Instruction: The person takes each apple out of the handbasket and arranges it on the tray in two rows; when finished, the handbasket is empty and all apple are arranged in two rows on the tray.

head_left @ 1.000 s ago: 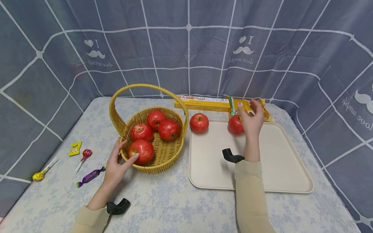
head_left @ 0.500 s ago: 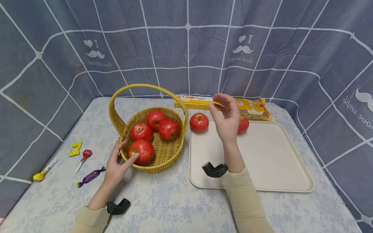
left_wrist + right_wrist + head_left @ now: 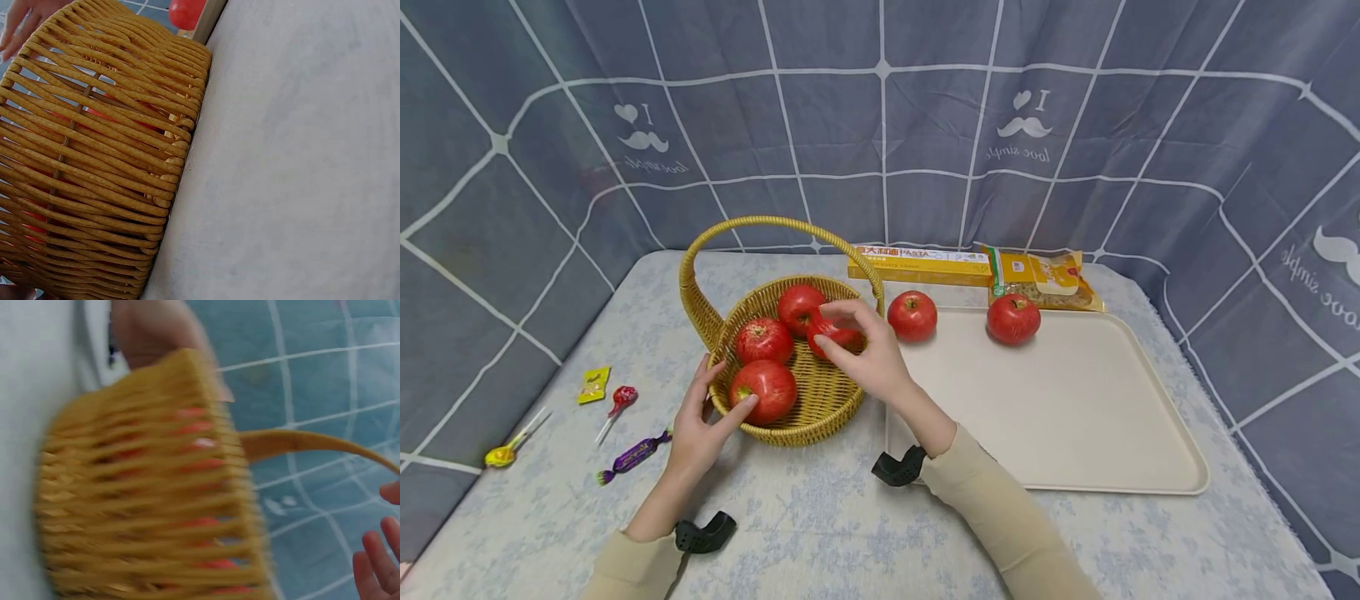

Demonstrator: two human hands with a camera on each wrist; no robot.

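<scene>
A yellow woven basket point(image 3: 823, 404) with a tall arched handle stands left of centre, several red apples inside. My left hand point(image 3: 696, 433) holds its near-left rim, thumb over the edge at the nearest apple point(image 3: 763, 392) and fingers along the outer side. Over the basket's right side is my right hand point(image 3: 876, 358), thumb and fingers curved apart above an apple point(image 3: 831, 333) that it partly covers. In the right wrist view its fingers point(image 3: 375, 562) show above the rim with nothing between them. The basket's weave point(image 3: 94, 156) fills much of the left wrist view.
A cream tray point(image 3: 1045, 417) lies at the right. Two apples, one at its far-left corner point(image 3: 912, 316) and one at its far edge point(image 3: 1013, 318), sit there. Behind are a pasta box point(image 3: 925, 265) and a yellow packet point(image 3: 1045, 279). Candies and lollipops point(image 3: 623, 397) lie at the left.
My right hand has swung left from above the apple at the tray's far edge to over the basket, uncovering that apple and the packet. My left hand stays at the basket rim.
</scene>
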